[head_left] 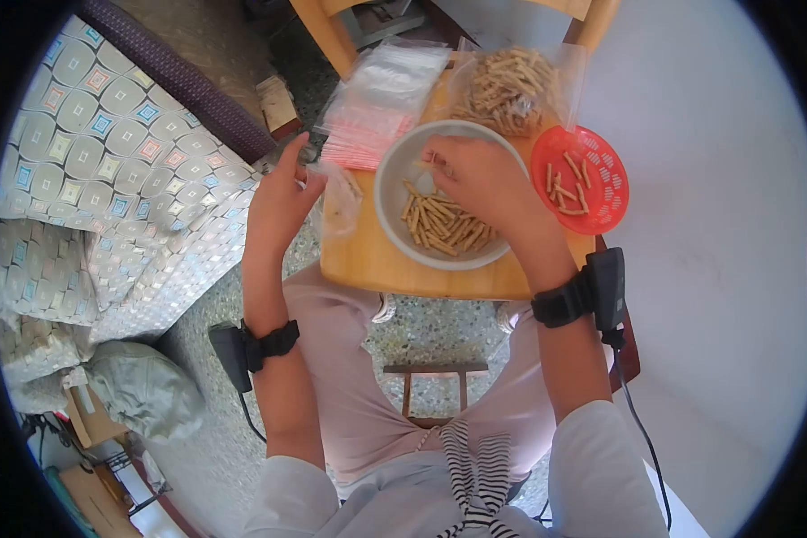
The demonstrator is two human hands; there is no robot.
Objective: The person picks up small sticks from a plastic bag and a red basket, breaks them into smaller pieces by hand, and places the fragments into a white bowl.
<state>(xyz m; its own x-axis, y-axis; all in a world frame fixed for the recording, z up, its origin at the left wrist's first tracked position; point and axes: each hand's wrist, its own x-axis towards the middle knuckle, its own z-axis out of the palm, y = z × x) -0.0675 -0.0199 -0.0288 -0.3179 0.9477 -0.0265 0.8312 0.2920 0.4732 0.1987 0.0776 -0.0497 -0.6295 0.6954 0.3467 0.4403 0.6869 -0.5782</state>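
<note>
My left hand [282, 193] is at the left edge of the wooden chair seat, its thumb and fingers curled at the mouth of a small clear plastic bag [341, 208]. A few tan pieces show inside this bag. My right hand [475, 175] reaches over a pale grey bowl [387, 220], fingers pinched at the bowl's far left side. A short pale stick [422, 164] shows at those fingertips, partly hidden. Many short brown sticks [439, 222] lie in the bowl below my right hand.
Flat clear bags with pink strips [372, 121] are stacked at the back left of the chair seat [359, 269]. A large clear bag of brown sticks [511, 90] lies behind the bowl. At right, a red basket [611, 193] holds several sticks, near a white wall [717, 224].
</note>
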